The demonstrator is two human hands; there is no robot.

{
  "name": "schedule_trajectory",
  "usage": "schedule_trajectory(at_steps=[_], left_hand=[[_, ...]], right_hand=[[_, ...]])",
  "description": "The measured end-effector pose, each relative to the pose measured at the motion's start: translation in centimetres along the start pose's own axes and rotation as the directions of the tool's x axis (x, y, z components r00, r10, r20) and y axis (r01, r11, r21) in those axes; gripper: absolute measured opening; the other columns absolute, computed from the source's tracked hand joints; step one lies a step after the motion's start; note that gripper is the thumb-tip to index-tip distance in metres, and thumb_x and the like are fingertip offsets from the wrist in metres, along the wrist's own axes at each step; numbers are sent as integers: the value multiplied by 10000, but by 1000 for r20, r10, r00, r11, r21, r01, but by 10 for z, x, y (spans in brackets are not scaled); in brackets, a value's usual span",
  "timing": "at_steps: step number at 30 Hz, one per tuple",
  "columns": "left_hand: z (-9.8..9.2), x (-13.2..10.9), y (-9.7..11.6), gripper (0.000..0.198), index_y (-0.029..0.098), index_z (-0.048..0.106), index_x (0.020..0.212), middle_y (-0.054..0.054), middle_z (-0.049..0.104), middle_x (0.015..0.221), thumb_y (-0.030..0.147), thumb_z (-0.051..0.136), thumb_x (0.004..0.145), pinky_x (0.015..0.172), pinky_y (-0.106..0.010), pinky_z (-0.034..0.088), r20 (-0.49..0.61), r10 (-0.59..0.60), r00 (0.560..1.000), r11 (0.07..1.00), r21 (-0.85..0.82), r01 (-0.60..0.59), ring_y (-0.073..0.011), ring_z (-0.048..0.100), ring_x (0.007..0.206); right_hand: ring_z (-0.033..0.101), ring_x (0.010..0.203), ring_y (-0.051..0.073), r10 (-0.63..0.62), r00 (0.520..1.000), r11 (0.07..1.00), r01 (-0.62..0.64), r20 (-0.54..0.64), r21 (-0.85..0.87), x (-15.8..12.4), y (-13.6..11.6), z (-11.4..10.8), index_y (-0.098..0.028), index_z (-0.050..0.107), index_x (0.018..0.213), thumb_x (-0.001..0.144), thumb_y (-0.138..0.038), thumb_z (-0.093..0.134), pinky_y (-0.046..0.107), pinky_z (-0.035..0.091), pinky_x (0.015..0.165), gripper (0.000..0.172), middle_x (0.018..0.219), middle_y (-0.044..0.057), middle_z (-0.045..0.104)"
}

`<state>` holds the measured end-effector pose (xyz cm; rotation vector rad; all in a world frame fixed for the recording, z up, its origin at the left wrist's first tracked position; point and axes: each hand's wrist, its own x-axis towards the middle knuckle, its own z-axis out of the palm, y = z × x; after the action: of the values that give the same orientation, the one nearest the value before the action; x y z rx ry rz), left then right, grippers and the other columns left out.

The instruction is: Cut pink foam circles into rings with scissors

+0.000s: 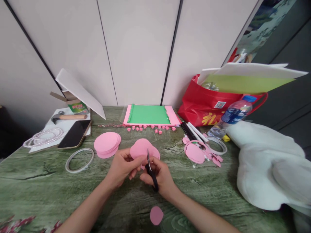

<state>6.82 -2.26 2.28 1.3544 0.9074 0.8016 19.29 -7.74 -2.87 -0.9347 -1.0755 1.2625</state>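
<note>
My left hand [123,166] pinches a pink paper circle [141,148] by its lower edge, above the table. My right hand [161,178] grips a pair of black-handled scissors [151,173], whose blades point up and lie against the paper's right side. More pink paper shows just behind that circle, partly hidden by it. Left of my hands sits a stack of pink paper circles [107,144]. A small pink paper piece [156,215] lies near the table's front edge, below my right hand.
Green sheet [148,114] on pink paper and several small pink rolls [159,131] lie behind. On the right are paper scraps [195,153], pens [194,131], a bottle [233,116], a red bag [199,103] and a white plush [267,168]. Tape [79,160], phone [74,134] and hammer [70,116] lie left.
</note>
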Motion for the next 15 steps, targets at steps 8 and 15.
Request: schedule_trajectory(at_steps=[8,15], left_hand=[[2,-1,-1,236,131,562,594,52,519,420,321,659,695,257,-126,278,26,-13,1000,1000,23,12,-24,379,269],[1,-2,0,209,126,599,632,54,529,431,314,661,698,260,-121,291,28,-8,1000,1000,-2,8,-22,387,273]], right_hand=[[420,566,119,-42,999,999,42,-22,-9,2,-2,0,-205,483,765,577,-441,757,237,331,520,408,621,-40,500],[383,525,100,-47,998,998,46,32,31,2,2,-3,-197,491,807,589,-416,766,226,295,493,413,610,-48,478]])
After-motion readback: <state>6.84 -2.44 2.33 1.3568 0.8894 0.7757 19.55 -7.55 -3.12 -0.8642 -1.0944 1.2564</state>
